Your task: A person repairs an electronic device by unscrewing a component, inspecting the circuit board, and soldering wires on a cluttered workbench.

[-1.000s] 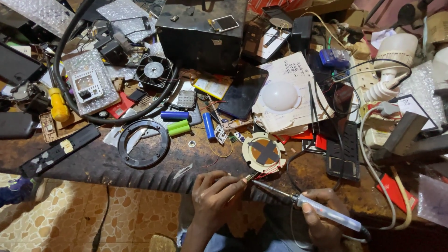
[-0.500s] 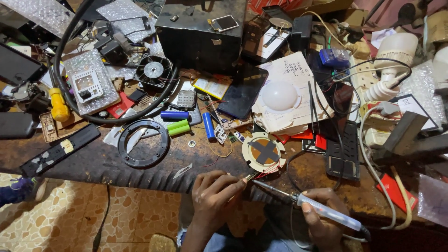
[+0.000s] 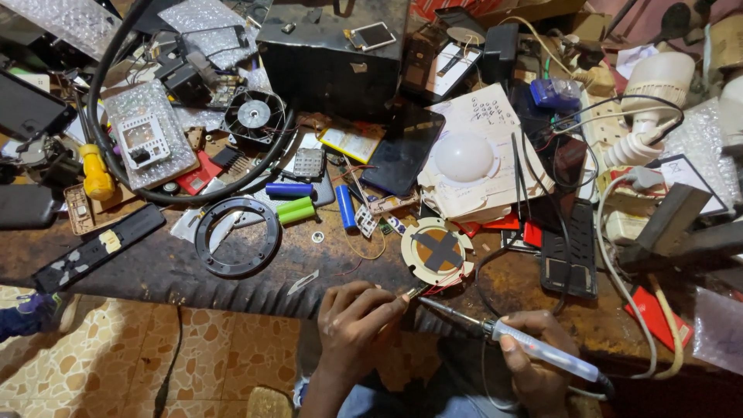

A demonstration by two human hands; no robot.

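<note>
Soldering in hand at the bench's near edge. Right hand (image 3: 534, 364) is closed around the pale handle of a soldering iron (image 3: 511, 338), tip aimed up-left toward the small joint below the round disc (image 3: 438, 250). Left hand (image 3: 352, 325) has fingers pinched narrow on something thin at that same spot, a wire end or a bit of solder; too small to tell which. The disc lies flat on the bench (image 3: 155, 267), a dark cross taped over its brown centre, red and white wires (image 3: 443, 284) trailing from its lower edge toward the fingertips. Judged step: joining a lead at the disc's edge, with iron tip and pinched piece almost meeting. The next move calls for a steady left pinch and a light, brief touch of the tip, kept off the nearby wire insulation. Beside the work: black ring (image 3: 237, 248), green cells (image 3: 296, 210), blue cell (image 3: 346, 207), white dome (image 3: 463, 156). Against half a second back, almost nothing differs: both hands sit in the same grips, disc unmoved.
</note>
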